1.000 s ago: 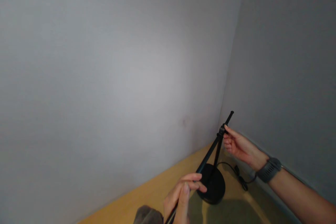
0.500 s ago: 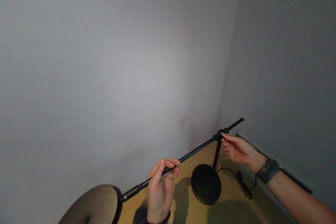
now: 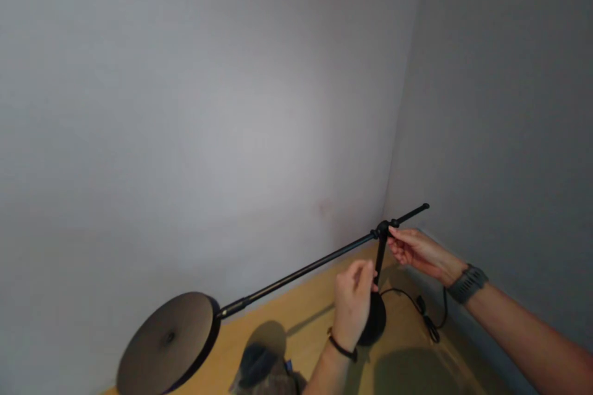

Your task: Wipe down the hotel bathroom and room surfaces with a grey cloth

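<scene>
A black desk lamp has a long thin arm [image 3: 301,273], a round disc head [image 3: 169,345] at the lower left and an upright post [image 3: 380,259] on a round base [image 3: 377,324]. My left hand [image 3: 353,302] is at the post, with its fingers curled in round it just above the base and hiding part of both. At the joint [image 3: 382,228] on top of the post, the thumb and fingertips of my right hand [image 3: 419,253] pinch its near side. The lamp arm slopes down leftward from there, and a short end sticks out to the right.
Beneath the lamp lies a wooden tabletop [image 3: 310,327], in the corner of two pale walls [image 3: 259,136]. A black cable [image 3: 424,315] with a bundled part runs right from the base. A dark grey item [image 3: 264,373] shows at the bottom edge.
My left hand has let go of the lamp's arm and moved right to the post. The lamp head appears higher and more fully in view. My right hand stays at the joint.
</scene>
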Tool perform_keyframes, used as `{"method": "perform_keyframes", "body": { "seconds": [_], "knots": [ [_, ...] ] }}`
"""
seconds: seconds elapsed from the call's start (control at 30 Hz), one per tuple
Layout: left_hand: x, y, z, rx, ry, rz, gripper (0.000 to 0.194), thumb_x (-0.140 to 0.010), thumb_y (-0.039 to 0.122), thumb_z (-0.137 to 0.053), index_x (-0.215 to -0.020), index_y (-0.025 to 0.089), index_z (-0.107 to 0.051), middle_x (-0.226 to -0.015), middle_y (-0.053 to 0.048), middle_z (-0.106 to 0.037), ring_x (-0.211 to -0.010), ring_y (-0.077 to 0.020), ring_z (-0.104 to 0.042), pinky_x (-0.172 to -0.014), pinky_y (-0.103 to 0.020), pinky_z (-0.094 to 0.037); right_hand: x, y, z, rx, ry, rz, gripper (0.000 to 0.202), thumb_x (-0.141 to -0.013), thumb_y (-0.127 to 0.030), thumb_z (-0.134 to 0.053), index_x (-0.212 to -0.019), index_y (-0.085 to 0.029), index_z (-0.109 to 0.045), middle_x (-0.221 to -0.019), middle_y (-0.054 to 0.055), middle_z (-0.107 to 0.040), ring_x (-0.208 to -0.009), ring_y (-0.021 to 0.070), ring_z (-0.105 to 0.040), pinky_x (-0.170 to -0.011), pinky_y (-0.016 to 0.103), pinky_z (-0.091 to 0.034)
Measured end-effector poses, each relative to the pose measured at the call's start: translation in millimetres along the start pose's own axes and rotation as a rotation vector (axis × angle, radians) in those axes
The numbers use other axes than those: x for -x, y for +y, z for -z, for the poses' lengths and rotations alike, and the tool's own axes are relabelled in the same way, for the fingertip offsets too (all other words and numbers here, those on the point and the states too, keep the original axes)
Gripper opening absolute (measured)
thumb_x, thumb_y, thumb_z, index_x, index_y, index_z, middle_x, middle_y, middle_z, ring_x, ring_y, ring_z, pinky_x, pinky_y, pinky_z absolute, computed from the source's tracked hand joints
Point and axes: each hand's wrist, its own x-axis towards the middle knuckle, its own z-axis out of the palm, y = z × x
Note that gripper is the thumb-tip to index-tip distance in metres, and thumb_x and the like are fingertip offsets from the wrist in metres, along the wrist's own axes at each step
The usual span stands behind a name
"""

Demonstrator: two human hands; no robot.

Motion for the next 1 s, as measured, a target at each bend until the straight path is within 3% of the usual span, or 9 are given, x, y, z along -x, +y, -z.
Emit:
{"method": "perform_keyframes", "body": {
  "seconds": [0.1,0.17,0.37,0.47,0.53,0.6,0.67,0.8,1.0],
  "knots": [
    [-16,17,-26.6,-0.273,0.058,-0.138,0.044,-0.097,0.045,-0.035,-0.082,0.017,-0.066,-0.075,-0.008,-0.070,-0.070,-0.0186,-0.064,-0.065,-0.028,-0.040,-2,-2,5,0.077,-0.031,0.005,0.050,-0.061,-0.053,-0.086,-0.074,-0.011,-0.063,-0.061,0.000,-0.063,-0.047,0.0060,-0.055,-0.044,0.013,-0.045],
    [-24,27,-40.0,-0.418,0.118,-0.134,0.047,-0.098,0.043,-0.032,-0.086,0.016,-0.068,-0.083,-0.011,-0.072,-0.077,-0.0217,-0.066,-0.067,-0.029,-0.040,-3,-4,6,0.149,-0.064,0.001,0.054,-0.060,-0.060,-0.084,-0.076,-0.013,-0.061,-0.062,0.000,-0.063,-0.049,0.0068,-0.055,-0.046,0.015,-0.046],
    [-40,41,-70.5,-0.677,0.283,0.062,0.057,-0.100,0.042,-0.025,-0.086,0.013,-0.072,-0.086,-0.018,-0.073,-0.080,-0.0269,-0.070,-0.064,-0.031,-0.040,-6,-22,3,0.621,-0.053,0.054,0.065,-0.084,-0.076,-0.035,-0.070,-0.016,-0.057,-0.065,0.009,-0.062,-0.053,0.0164,-0.058,-0.052,0.030,-0.050],
    [-45,48,-83.1,-0.703,0.378,0.140,0.054,-0.101,0.039,-0.026,-0.090,0.012,-0.072,-0.089,-0.019,-0.073,-0.083,-0.0269,-0.071,-0.065,-0.031,-0.041,-4,-41,3,0.991,0.153,0.263,0.066,-0.088,-0.068,-0.028,-0.073,-0.012,-0.061,-0.076,0.020,-0.065,-0.069,0.0275,-0.063,-0.070,0.045,-0.051],
    [-45,53,-89.7,-0.720,0.440,0.162,0.051,-0.101,0.036,-0.027,-0.093,0.012,-0.071,-0.091,-0.018,-0.073,-0.084,-0.0267,-0.071,-0.065,-0.030,-0.042,-1,-54,6,1.218,0.284,0.476,0.061,-0.091,-0.059,-0.028,-0.092,-0.010,-0.064,-0.101,0.025,-0.064,-0.099,0.0356,-0.059,-0.092,0.053,-0.041],
    [-43,57,-94.2,-0.740,0.497,0.182,0.050,-0.101,0.033,-0.027,-0.094,0.012,-0.071,-0.091,-0.018,-0.073,-0.085,-0.0263,-0.071,-0.065,-0.030,-0.043,1,-64,9,1.413,0.296,0.637,0.052,-0.094,-0.049,-0.031,-0.112,-0.011,-0.061,-0.121,0.022,-0.059,-0.119,0.0358,-0.048,-0.104,0.051,-0.030],
    [-38,59,-96.8,-0.747,0.551,0.203,0.049,-0.101,0.032,-0.026,-0.094,0.012,-0.071,-0.091,-0.017,-0.074,-0.084,-0.0255,-0.071,-0.065,-0.030,-0.044,4,-66,11,1.588,0.221,0.689,0.044,-0.094,-0.040,-0.035,-0.111,-0.012,-0.064,-0.118,0.020,-0.062,-0.115,0.0341,-0.052,-0.101,0.047,-0.033],
    [-23,56,-99.5,-0.721,0.625,0.210,0.050,-0.101,0.033,-0.027,-0.091,0.013,-0.072,-0.089,-0.016,-0.074,-0.083,-0.0238,-0.071,-0.065,-0.028,-0.044,17,-53,12,1.828,0.183,0.655,0.051,-0.098,-0.039,-0.030,-0.083,-0.012,-0.070,-0.088,0.021,-0.069,-0.087,0.0347,-0.064,-0.074,0.042,-0.041],
    [-4,48,-104.6,-0.671,0.716,0.198,0.052,-0.102,0.032,-0.025,-0.090,0.013,-0.072,-0.088,-0.016,-0.074,-0.081,-0.0230,-0.071,-0.062,-0.028,-0.040,49,-40,12,1.933,0.153,0.609,0.050,-0.099,-0.049,-0.034,-0.080,-0.021,-0.071,-0.079,0.011,-0.071,-0.076,0.0268,-0.067,-0.055,0.031,-0.028]
  ]
}}
